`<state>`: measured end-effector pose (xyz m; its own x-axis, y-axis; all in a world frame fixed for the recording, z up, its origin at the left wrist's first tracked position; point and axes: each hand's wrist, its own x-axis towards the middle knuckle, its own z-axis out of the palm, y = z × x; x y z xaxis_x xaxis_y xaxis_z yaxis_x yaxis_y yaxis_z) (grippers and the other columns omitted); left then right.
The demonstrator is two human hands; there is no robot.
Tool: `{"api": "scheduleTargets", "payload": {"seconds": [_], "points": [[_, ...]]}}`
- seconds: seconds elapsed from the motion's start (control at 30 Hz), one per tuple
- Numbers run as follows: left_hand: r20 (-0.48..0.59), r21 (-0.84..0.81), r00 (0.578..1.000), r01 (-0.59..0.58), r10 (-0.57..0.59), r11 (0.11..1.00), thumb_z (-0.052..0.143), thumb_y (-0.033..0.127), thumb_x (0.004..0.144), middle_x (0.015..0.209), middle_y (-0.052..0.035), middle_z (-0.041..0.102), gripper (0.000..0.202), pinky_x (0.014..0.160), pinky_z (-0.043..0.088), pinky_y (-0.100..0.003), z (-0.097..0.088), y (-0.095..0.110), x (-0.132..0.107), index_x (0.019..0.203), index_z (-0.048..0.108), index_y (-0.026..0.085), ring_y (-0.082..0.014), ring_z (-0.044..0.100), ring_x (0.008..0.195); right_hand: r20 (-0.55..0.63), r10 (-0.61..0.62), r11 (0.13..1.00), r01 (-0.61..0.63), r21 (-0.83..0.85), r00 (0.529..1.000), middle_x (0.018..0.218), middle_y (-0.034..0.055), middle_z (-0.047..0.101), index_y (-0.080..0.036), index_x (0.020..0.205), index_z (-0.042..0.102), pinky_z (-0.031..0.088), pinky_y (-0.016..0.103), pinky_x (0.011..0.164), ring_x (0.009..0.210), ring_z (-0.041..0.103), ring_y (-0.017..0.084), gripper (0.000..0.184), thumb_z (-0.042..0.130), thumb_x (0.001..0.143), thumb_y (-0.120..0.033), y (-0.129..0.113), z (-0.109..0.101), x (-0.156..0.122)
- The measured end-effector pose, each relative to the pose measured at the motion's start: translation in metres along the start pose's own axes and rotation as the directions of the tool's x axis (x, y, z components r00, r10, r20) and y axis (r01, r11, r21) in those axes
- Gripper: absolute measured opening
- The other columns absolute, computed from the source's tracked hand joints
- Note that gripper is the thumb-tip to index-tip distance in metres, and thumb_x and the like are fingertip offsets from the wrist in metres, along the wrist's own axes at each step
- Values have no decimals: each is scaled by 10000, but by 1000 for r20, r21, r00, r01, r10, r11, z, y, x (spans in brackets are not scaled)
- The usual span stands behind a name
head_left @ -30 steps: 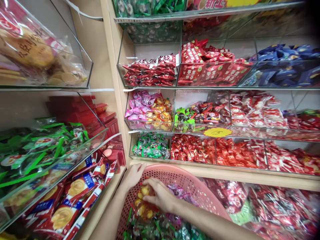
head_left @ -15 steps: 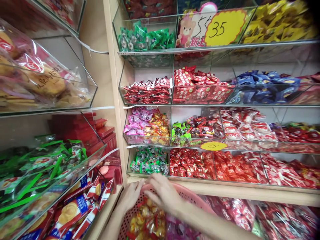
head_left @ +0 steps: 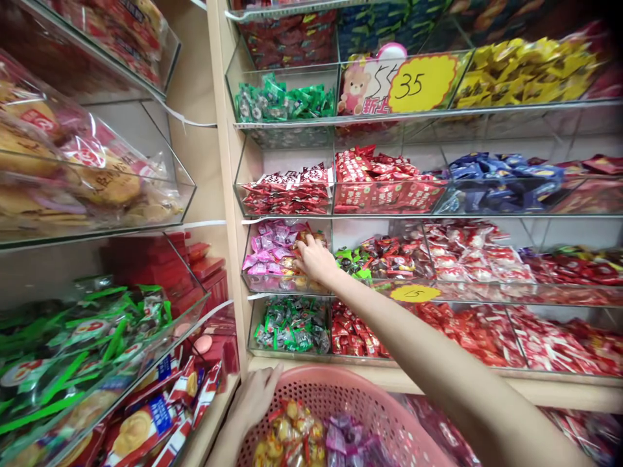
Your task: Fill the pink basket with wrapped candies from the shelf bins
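My left hand [head_left: 256, 394] grips the left rim of a pink perforated plastic basket [head_left: 341, 383]. Gold-wrapped candies [head_left: 292, 431] with red ends lie in the basket beside purple-wrapped candies [head_left: 348, 441]. Up at a clear shelf bin, my right hand [head_left: 314, 259] reaches in with its fingers apart and bent down onto gold-wrapped candies [head_left: 288, 264], which it partly covers. Pink-wrapped candies [head_left: 267, 243] share that bin on the left. No candy shows lifted in the right hand.
Below the reached bin is one of green-and-silver candies [head_left: 292, 324], with red candies [head_left: 353, 327] beside it. Clear bin fronts and a wooden post [head_left: 226, 162] edge the shelves. At left, bins hold green packets [head_left: 92, 327] and biscuit packs [head_left: 141, 421].
My right hand has moved up from over the basket into the bin with the pink and gold candies. My left hand stays at the rim. The view has tilted slightly upward.
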<state>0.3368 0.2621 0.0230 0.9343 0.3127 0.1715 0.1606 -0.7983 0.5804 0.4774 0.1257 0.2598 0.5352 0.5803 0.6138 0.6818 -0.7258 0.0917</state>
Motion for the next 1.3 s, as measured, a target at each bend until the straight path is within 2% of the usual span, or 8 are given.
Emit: {"api": "scheduleTargets", "payload": {"seconds": [0.2,0.4,0.57,0.73,0.87,1.0,1.17,1.3], "points": [[7,26,1000,24,-24,999,218,596,885,654,-44,619,575,617,336,-257,-3,1,0,624,540,197,-199,593,703,53,110,994,-111,10,993,1164,127,508,-175,1139,529,481,324,752,1017,535,247,262,464,889,-217,-7,-1,-6],[10,31,1000,18,-18,999,233,582,887,654,-33,619,554,616,344,-254,-2,2,-1,627,540,202,-196,590,697,-20,125,990,-123,70,992,1171,132,498,-179,1108,526,467,341,803,1054,491,238,243,451,876,-171,-6,4,-6],[17,21,1000,24,-24,999,217,589,887,625,-31,603,564,615,344,-256,0,2,0,598,502,199,-186,576,660,-87,109,990,-100,103,990,1139,115,515,-182,1083,517,473,326,774,997,518,220,227,415,880,-166,-5,7,-7],[44,17,998,39,-39,999,245,573,887,689,-52,638,541,655,344,-260,-4,12,-3,615,516,193,-199,606,739,-4,145,984,-144,106,989,1140,129,538,-151,1117,508,467,329,785,998,547,235,268,510,855,-207,-6,3,-6],[39,63,996,75,-78,995,226,530,895,652,-49,614,507,629,325,-264,-9,20,-7,588,459,200,-200,606,713,49,184,974,-189,126,982,1148,143,551,-144,1144,501,456,351,830,1058,526,256,333,574,828,-221,-8,2,-3],[35,56,997,70,-72,996,214,525,891,640,-44,597,492,625,322,-266,-7,19,-6,581,424,204,-204,604,715,23,226,962,-227,153,974,1146,161,557,-139,1135,508,447,373,838,1054,523,258,296,513,840,-161,-8,7,-2],[19,42,999,46,-46,998,203,539,887,599,-24,546,489,607,313,-261,-2,13,-5,572,383,210,-193,581,684,-74,225,963,-210,170,972,1102,154,581,-134,1093,516,438,380,839,1020,532,248,255,385,874,-112,-9,11,-3],[13,53,998,56,-57,997,212,542,885,601,-22,538,485,613,313,-262,-3,14,-6,569,373,210,-190,572,680,-33,234,956,-223,190,972,1115,149,579,-142,1108,507,444,363,820,1020,539,243,240,421,884,-159,-9,7,-5]]}}
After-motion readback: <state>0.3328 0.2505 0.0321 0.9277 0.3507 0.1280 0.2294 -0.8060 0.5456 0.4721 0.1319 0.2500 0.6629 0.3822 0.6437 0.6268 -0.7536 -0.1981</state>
